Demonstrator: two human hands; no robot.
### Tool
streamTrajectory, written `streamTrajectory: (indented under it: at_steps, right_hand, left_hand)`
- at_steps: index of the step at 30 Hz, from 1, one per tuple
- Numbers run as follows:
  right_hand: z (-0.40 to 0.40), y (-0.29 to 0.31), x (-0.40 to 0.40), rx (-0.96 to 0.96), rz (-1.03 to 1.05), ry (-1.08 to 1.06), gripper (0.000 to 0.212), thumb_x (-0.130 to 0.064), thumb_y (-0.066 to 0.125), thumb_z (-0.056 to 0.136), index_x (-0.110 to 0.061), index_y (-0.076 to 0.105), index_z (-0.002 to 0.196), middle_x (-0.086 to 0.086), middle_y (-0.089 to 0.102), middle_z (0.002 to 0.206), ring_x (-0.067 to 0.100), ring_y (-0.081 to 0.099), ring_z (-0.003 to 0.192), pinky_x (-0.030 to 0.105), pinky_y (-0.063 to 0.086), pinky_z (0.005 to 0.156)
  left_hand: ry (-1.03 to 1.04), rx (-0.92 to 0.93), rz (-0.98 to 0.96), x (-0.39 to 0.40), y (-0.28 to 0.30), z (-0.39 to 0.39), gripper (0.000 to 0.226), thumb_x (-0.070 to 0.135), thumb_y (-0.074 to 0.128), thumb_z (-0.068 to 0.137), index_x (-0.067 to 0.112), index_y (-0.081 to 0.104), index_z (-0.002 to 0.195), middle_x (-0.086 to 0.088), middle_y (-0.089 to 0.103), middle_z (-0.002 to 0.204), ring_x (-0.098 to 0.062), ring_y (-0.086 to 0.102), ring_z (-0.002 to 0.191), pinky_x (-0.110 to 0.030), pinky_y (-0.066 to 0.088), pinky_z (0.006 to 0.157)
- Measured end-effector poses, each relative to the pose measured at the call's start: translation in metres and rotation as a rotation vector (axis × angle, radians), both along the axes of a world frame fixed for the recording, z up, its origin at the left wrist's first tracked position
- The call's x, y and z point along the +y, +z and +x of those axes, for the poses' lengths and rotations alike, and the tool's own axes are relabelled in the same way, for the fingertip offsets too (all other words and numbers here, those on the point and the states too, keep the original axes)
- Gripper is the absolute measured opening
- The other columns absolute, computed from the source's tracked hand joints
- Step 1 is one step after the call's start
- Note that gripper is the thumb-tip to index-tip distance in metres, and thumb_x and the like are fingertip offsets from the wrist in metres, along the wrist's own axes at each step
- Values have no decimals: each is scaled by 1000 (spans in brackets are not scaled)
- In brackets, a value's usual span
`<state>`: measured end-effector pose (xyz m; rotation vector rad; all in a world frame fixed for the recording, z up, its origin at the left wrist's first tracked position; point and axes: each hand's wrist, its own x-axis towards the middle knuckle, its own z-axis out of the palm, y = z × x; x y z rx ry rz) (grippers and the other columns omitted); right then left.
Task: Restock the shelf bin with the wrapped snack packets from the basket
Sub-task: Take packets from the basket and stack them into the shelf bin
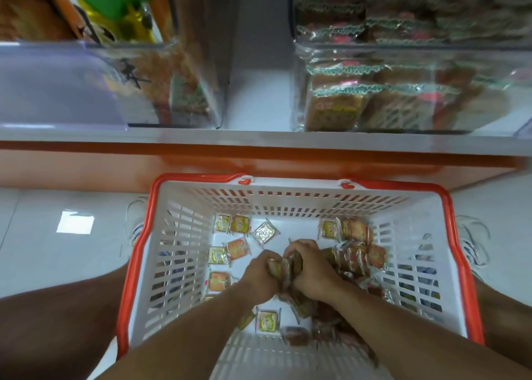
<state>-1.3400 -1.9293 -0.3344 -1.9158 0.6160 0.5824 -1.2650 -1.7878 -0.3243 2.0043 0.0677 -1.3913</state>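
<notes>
Both hands work low inside the basket [290,188]. Left hand [259,276] and right hand [312,267] curl together round one bunch of packets [285,267], pressed between them. Loose packets lie around, more heaped to the right. The matching bin [403,91] stands on the shelf above, forward and right, nearer the right hand.

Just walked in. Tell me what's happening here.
A person is crouched over a white basket with a red rim on the floor in front of a shelf. Both hands are down inside it: the left hand and right hand together grip a bunch of wrapped snack packets. More loose packets lie scattered on the basket floor. Above, the clear shelf bin on the right already holds similar packets. Nothing is being lifted to the shelf yet.
</notes>
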Motion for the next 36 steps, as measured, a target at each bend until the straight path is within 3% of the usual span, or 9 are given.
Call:
streamTrajectory:
  at_steps: [3, 8, 12, 18, 22, 25, 28, 31, 36]
  right_hand:
    - [10, 19, 2, 119, 250, -170, 49, 5, 76, 58, -29, 65, 93, 8, 68, 100, 23, 66, 88, 35, 57, 64]
    - [12, 43, 3, 64, 230, -153, 41, 4, 68, 59, -25, 65, 87, 9, 69, 89, 21, 64, 80, 28, 50, 54]
    - [22, 87, -10, -59, 92, 46, 27, -1, 76, 71, -14, 64, 92, 3, 67, 93, 13, 64, 83, 35, 54, 70]
    - [35, 191, -24, -137, -148, 334, 25, -23, 78, 75, -15, 66, 96, 2, 70, 92, 15, 66, 87, 5, 39, 56]
    - [30, 267, -27, -174, -317, 491, 28, -23, 73, 79, -31, 59, 103, -1, 64, 102, 21, 60, 103, 5, 39, 67]
    - [24, 334, -36, -137, -468, 588, 43, -31, 79, 72, -31, 55, 108, 4, 59, 109, 24, 61, 97, 36, 53, 83]
    - [18, 409, -58, -188, -485, 557, 47, -47, 83, 64, -35, 56, 101, -11, 65, 91, 7, 63, 79, 34, 56, 70]
    - [14, 467, -81, -362, -190, 287, 43, -48, 87, 64, -35, 63, 98, -5, 74, 86, 13, 69, 62, 35, 57, 52]
    - [28, 466, -87, -584, 314, -206, 46, -61, 78, 68, -27, 68, 97, 10, 76, 92, 29, 67, 50, 25, 47, 37]
  left_hand:
    - [237, 326, -85, -3, 18, 3, 53, -29, 45, 74, -4, 65, 116, -16, 70, 85, -20, 69, 70, -27, 51, 53]
    - [318, 537, -231, -9, 42, 6, 66, -29, 24, 73, -12, 57, 127, -32, 65, 127, -43, 65, 118, -54, 53, 102]
    - [262, 681, -411, -6, 81, 27, 51, -21, 50, 85, -9, 53, 134, -33, 67, 119, -41, 70, 102, -55, 46, 109]
    - [312, 784, -602, -3, 154, 39, 59, 0, 97, 57, -3, 75, 112, -28, 68, 122, -42, 70, 108, -60, 47, 103]
    - [238, 774, -637, -13, 217, 41, 71, 12, 99, 57, -4, 70, 119, -28, 69, 118, -45, 70, 103, -60, 50, 97]
    - [69, 701, -659, -24, 271, 47, 63, 14, 95, 65, -3, 67, 119, -28, 67, 117, -41, 70, 104, -57, 56, 93]
    - [-102, 651, -723, -34, 327, 64, 38, 14, 74, 88, -1, 66, 121, -31, 66, 117, -42, 72, 100, -44, 63, 79]
    - [-172, 521, -761, -37, 386, 84, 27, 21, 63, 94, 8, 74, 115, -25, 70, 118, -42, 72, 104, -37, 64, 79]
    - [115, 239, -828, -51, 425, 78, 29, 30, 72, 81, 11, 77, 102, -23, 71, 121, -44, 72, 102, -37, 64, 69]
